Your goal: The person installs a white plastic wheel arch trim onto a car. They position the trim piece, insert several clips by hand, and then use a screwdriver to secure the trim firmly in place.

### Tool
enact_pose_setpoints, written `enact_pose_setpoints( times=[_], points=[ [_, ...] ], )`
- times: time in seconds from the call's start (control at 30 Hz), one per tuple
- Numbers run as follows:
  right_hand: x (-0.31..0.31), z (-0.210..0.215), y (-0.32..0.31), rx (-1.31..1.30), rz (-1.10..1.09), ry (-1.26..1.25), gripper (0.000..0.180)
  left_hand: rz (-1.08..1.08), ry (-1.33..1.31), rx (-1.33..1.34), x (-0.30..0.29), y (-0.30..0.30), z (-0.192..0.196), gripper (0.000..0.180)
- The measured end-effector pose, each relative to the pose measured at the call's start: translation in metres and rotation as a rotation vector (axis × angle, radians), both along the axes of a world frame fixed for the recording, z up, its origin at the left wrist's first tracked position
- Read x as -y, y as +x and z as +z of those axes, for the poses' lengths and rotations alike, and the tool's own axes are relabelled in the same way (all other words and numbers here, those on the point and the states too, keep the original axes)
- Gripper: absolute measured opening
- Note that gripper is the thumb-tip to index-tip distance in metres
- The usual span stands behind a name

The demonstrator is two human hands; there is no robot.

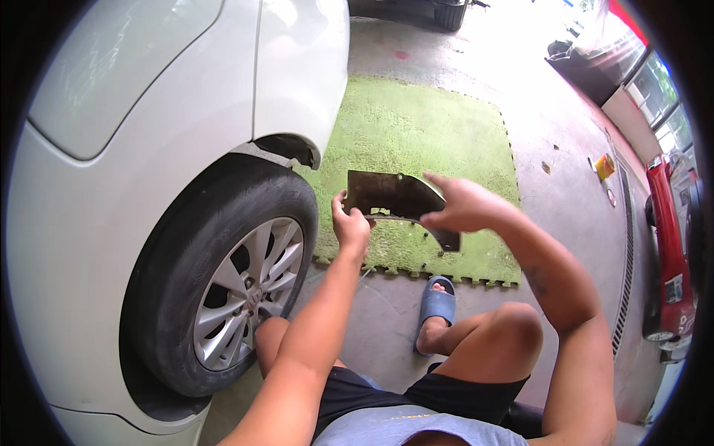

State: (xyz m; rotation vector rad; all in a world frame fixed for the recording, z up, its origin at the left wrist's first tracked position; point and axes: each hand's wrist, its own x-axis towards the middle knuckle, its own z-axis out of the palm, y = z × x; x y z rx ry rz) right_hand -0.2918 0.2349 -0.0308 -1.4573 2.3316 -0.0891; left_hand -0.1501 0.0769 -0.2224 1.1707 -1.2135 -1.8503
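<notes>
In front of me is a dark, curved plastic panel (387, 192), like a wheel-arch liner, with a cut-out along its lower edge. My left hand (352, 227) is closed on its left end, thumb in front and fingers behind. My right hand (468, 206) is beside the panel's right edge, thumb and fingers spread apart; whether it touches the panel I cannot tell. Below the panel lies a green foam mat (431, 119), with a few small dark pieces on it near the panel's lower right.
A white car (134, 149) fills the left side, its front wheel (253, 290) close to my left arm. A yellow-orange container (604, 166) lies near a floor drain grate (625, 260) at right. Beyond is a red car-like object (666, 253). Another vehicle's tyre (450, 16) shows at the top.
</notes>
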Motion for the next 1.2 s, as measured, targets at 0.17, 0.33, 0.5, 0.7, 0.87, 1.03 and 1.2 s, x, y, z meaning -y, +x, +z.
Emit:
enact_pose_setpoints(
  times=[0.17, 0.33, 0.5, 0.7, 0.87, 1.03, 1.2],
  points=[
    [-0.008, -0.008, -0.037, 0.918, -0.101, -0.119, 0.135, -0.138, 0.027, 0.198, 0.057, 0.015, 0.000, 0.059],
    [0.017, -0.074, -0.020, 0.299, 0.396, -0.374, 0.142, -0.322, 0.114, 0.353, 0.095, 0.009, 0.005, 0.071],
    [0.110, -0.105, -0.029, 0.607, 0.061, -0.426, 0.084, -0.197, 0.178, 0.191, 0.093, 0.010, 0.009, 0.065],
    [0.159, -0.191, -0.002, 0.448, -0.114, -0.681, 0.078, -0.355, -0.092, 0.273, 0.058, 0.066, 0.005, 0.062],
    [0.199, -0.198, 0.028, 0.489, -0.190, -0.723, 0.077, -0.148, -0.319, 0.154, 0.052, 0.072, 0.053, 0.067],
    [0.220, -0.193, 0.025, 0.475, -0.180, -0.819, 0.097, -0.150, -0.389, 0.053, 0.063, 0.043, 0.057, 0.080],
    [0.234, -0.187, 0.021, 0.560, -0.123, -0.811, 0.124, -0.041, -0.555, 0.010, 0.085, 0.009, 0.062, 0.067]
  ],
)
